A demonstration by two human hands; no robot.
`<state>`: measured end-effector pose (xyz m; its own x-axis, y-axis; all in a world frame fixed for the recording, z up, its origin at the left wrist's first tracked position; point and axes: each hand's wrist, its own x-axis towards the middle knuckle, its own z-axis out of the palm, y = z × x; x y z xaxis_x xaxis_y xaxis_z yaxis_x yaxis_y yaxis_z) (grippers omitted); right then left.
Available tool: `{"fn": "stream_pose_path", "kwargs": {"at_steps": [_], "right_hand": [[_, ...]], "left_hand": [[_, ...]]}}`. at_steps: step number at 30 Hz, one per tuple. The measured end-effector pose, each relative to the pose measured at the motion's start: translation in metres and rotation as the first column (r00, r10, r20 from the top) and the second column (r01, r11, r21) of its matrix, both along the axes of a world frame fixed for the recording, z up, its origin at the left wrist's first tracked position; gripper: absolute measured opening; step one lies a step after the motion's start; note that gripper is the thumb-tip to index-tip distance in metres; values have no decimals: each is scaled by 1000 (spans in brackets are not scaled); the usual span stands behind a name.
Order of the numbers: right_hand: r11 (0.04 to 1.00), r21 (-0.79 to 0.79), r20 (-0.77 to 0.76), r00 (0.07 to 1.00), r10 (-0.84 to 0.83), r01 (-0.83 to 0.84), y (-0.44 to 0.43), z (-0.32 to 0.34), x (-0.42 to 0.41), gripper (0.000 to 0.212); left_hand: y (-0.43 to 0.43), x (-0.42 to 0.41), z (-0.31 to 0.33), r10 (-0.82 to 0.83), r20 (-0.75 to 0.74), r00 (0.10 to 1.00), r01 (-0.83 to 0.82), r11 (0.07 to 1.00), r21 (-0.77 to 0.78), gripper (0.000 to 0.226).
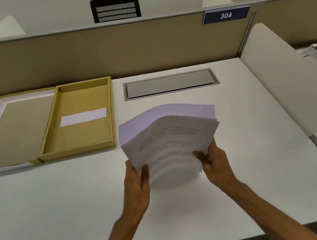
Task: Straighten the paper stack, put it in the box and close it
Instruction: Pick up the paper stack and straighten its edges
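The paper stack (170,138) stands on its lower edge on the white desk (63,207), in front of the person and well to the right of the box. Both hands hold it by its sides near the bottom: the left hand (137,182) is clamped on the left edge with the thumb across the printed front sheet, and the right hand (212,161) is clamped on the right edge in the same way. The top of the stack bows into an arch and the upper sheet edges fan out unevenly, so the straightening looks to be under way and not finished.

The yellow-brown box (110,110) lies open at the back left of the desk, with nothing in its tray but a white label (83,116) on the bottom. Its lid (13,132) is folded flat to the left, joined along the tray's left wall. By this, 2 steps remain whole: putting the paper in and closing the lid.

The lower edge of the stack is blurred and washed out against the desk, so whether it touches the surface or hangs just above it cannot be told. The printed text is too blurred to read. The fingers behind the stack are hidden. The lid's left edge is cut off by the frame. A sign (225,15) on the partition reads 304.
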<state>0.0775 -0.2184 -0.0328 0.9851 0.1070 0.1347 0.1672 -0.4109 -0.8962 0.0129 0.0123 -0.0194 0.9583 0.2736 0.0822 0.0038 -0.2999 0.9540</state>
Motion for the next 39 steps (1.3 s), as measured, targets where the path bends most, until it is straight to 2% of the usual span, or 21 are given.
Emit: {"fn": "stream_pose_path", "kwargs": {"at_steps": [4,11,16,22,26,28,30,31,35,37,39], "right_hand": [[1000,-16,-12,1000,7,-7,2,-12,-7,57],[1000,-4,80,997,2,-1,4,0,0,53],[998,28,65,997,46,-48,4,-5,-8,56],[998,41,103,993,53,-58,4,1,-8,62],[997,36,76,995,58,-61,3,-7,-9,48],[998,40,50,997,55,-57,3,-4,-10,51],[994,107,9,999,33,-34,6,8,-15,60],[986,168,-3,1000,18,-17,7,16,-19,62],[887,461,84,993,-78,30,19,62,-29,47],[844,536,140,982,-123,29,29,85,-30,42],[811,578,118,974,-196,93,40,100,-28,38]], "left_hand": [[-10,-2,-10,-30,-12,999,29,999,-36,54],[-13,3,-15,46,11,999,-47,999,21,35],[-9,-7,-17,36,5,999,-36,999,-8,37],[-8,-9,-14,51,29,998,-52,999,17,50],[-6,-14,-19,8,-17,1000,-8,1000,2,46],[-6,-17,-19,3,-48,999,-4,1000,-13,38],[-7,-19,-10,29,-59,998,-31,999,-39,29],[-9,-19,-2,49,-43,998,-51,997,-58,32],[-18,-13,47,151,120,981,-127,973,-193,44],[-28,-8,72,231,175,957,-175,943,-284,45],[-39,-1,91,341,145,929,-273,895,-354,34]]}}
